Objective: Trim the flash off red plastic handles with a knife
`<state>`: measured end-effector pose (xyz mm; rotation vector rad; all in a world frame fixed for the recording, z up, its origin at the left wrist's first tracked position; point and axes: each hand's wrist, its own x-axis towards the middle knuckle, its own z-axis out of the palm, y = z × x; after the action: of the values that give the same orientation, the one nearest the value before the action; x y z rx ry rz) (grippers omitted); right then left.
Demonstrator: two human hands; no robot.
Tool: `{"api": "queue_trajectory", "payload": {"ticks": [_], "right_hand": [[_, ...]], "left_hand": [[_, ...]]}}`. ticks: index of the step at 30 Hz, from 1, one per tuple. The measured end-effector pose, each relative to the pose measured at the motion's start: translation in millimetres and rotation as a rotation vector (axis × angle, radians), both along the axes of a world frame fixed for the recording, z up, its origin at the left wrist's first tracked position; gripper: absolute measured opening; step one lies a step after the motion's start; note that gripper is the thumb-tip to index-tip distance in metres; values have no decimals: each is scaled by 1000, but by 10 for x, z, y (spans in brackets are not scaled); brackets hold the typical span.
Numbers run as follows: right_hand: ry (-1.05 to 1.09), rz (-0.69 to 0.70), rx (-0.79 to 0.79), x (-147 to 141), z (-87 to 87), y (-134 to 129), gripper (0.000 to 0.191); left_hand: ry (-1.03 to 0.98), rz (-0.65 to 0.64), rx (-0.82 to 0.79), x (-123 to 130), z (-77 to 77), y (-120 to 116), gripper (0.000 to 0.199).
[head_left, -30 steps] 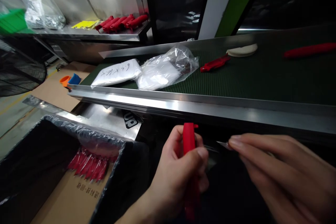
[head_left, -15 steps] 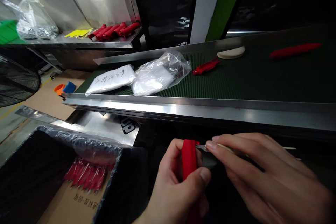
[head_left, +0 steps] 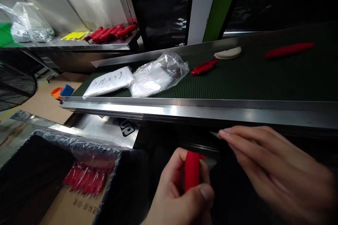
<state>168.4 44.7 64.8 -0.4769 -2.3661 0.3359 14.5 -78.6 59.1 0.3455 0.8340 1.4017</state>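
While the left hand [head_left: 182, 193] grips one red handle [head_left: 191, 170] below the conveyor belt [head_left: 264, 77], the right hand [head_left: 274, 172] pinches one thin blade [head_left: 214, 134]; the lined box [head_left: 34, 179] holds many red handles [head_left: 84, 179].

Both hands are bare, with no glove, ring or watch on them. The left hand [head_left: 182, 193] shows a broad thumb with a short, clean nail and rounded knuckles. The right hand [head_left: 277, 172] has long, slim fingers with short trimmed nails. No sleeve shows at either wrist; the edge of the frame cuts both off.
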Motion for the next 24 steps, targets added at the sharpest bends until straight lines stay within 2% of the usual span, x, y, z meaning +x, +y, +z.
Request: {"api": "queue_trajectory", "payload": {"ticks": [3,5,12,17,19,22,24], "right_hand": [[36,55,-33,-19,-7,-103,41],[42,66,-48,-47,-18,-169,41],[22,62,-45,-88,-61,-224,37],[30,73,-46,-74,-83,-230,37],[30,85,-36,-97,-94,-206,33],[38,44,-7,-127,-119,-151,30],[64,-21,-43,-120,-131,-129,32]], "left_hand": [[-103,-25,67,1,-78,38,20],[-170,-20,99,-12,-109,61,21],[-243,-96,115,-67,-56,57,15],[-330,-24,257,8,-233,60,11],[-352,-32,268,26,-284,60,10],[-362,-79,307,35,-269,27,12],[-366,-116,336,36,-213,-10,18]]}}
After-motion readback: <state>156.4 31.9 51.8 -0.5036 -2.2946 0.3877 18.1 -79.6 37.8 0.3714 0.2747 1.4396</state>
